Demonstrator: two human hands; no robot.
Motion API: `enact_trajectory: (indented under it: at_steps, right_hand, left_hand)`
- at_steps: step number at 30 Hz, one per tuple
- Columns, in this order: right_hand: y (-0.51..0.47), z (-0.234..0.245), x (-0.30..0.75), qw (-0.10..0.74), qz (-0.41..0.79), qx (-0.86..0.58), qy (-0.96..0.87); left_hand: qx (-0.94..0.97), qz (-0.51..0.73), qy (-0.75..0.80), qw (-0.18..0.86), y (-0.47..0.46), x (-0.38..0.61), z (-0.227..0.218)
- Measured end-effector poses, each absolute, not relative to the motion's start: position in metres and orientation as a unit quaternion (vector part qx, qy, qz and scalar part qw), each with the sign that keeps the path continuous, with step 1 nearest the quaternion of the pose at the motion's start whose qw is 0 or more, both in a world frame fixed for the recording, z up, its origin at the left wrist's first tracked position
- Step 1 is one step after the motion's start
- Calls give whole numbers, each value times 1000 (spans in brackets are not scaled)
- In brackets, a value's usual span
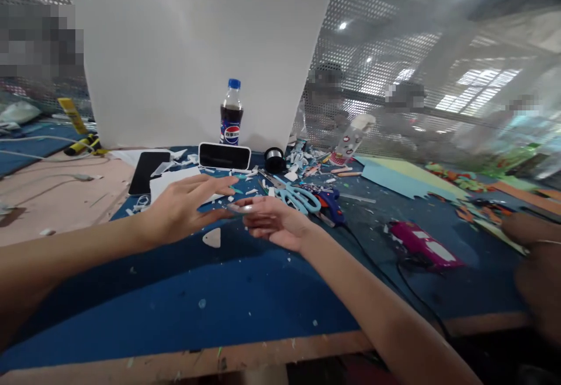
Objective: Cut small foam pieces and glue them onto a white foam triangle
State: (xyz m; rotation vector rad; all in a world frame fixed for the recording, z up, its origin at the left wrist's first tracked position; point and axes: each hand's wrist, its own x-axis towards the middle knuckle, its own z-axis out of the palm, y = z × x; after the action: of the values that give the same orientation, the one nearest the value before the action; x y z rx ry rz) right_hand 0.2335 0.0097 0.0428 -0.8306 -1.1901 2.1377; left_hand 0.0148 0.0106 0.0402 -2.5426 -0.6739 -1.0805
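My left hand (186, 204) hovers over the blue mat with its fingers stretched out and apart, holding nothing that I can see. Its thumb tip comes close to a small, thin, pale piece (240, 208), whose exact kind I cannot make out. Pinching that piece is my right hand (280, 221), its fingers curled. Below the two hands, a white paper cutout (213, 238) with a rounded edge lies flat. Light-blue-handled scissors (302, 198) rest just beyond my right hand, beside a blue and orange glue gun (332, 206). White paper (173, 181) lies behind my left hand.
A cola bottle (231, 119), a white-framed phone (224, 157), a dark phone (149, 173) and a wire spool (274, 160) stand or lie at the back. Paper scraps (302, 157) are heaped nearby. A magenta pouch (425, 246) lies right; another person's arm (539, 268) is at the edge.
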Motion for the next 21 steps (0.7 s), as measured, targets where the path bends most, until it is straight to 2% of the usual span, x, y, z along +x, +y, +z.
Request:
enact_trajectory:
  at_steps: [4,6,8,10,13,15,17,21]
  right_hand:
    - [10,42,234,286,779,-296,-472]
    - [8,44,233,286,717,-330,-544]
    - [6,48,233,277,572,-422,-647]
    - [6,56,238,266,404,-518,-705]
    - [14,70,259,286,231,-637,-678]
    - [23,78,281,282,107,-728,-616]
    - [33,82,304,239,39,-794,-557]
    - [47,80,339,103,34,-847,-520]
  left_hand:
    - [-877,-417,-224,80,11,24,41]
    - [-864,-447,-226,49,12,27,40]
    - [-837,-478,-267,13,13,28,36]
    - [-789,-510,-336,-74,17,26,28]
    - [-707,-511,-386,-300,27,18,14]
    - [-692,-505,-397,-330,37,11,5]
    - [-679,-507,-409,-339,47,6,-1]
    - [-675,-491,-432,-341,57,2,-6]
